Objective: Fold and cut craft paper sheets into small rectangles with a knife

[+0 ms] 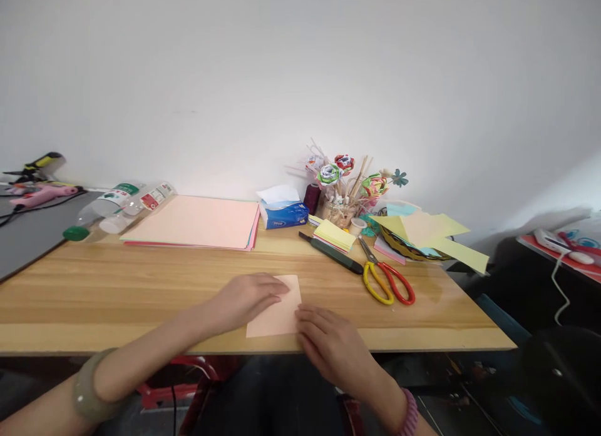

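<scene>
A small pale pink sheet of paper (275,320) lies near the front edge of the wooden table. My left hand (251,296) reaches over its upper left part, with the fingers close together and the thumb held near them on the paper. At the right edge of the sheet is my right hand (328,339), its fingers bent together and the fingertips touching that edge. The undersides of both hands' fingertips are hidden. Beyond the hands lie scissors (382,273) with one yellow and one red handle, and a dark green utility knife (335,254).
A stack of large coloured paper (192,220) sits at the back left beside two plastic bottles (117,207). A blue tissue pack (284,214), yellow paper slips (334,234), a jar of paper flowers (339,211) and a basket with paper pieces (422,233) line the back.
</scene>
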The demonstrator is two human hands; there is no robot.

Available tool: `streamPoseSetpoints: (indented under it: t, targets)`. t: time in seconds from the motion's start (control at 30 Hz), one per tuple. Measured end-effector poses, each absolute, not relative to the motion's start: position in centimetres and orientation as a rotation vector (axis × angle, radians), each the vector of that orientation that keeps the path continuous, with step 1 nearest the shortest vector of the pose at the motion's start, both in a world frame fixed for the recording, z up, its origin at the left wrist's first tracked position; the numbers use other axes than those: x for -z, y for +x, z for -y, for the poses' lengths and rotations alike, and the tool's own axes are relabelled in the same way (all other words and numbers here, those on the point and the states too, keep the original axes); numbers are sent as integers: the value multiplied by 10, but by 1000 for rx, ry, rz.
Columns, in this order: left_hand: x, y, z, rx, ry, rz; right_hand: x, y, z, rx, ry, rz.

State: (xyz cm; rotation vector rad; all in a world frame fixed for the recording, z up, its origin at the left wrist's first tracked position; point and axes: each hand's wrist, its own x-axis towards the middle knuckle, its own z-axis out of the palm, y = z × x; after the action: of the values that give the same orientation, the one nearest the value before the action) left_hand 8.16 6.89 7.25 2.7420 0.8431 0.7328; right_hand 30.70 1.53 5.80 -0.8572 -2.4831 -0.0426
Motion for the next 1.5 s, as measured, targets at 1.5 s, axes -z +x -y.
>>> streamPoseSetpoints:
  t: [1.5]
  targets:
    - [-49, 123, -83, -534, 2668, -1003, -81, 351, -141, 725, -1839, 2578]
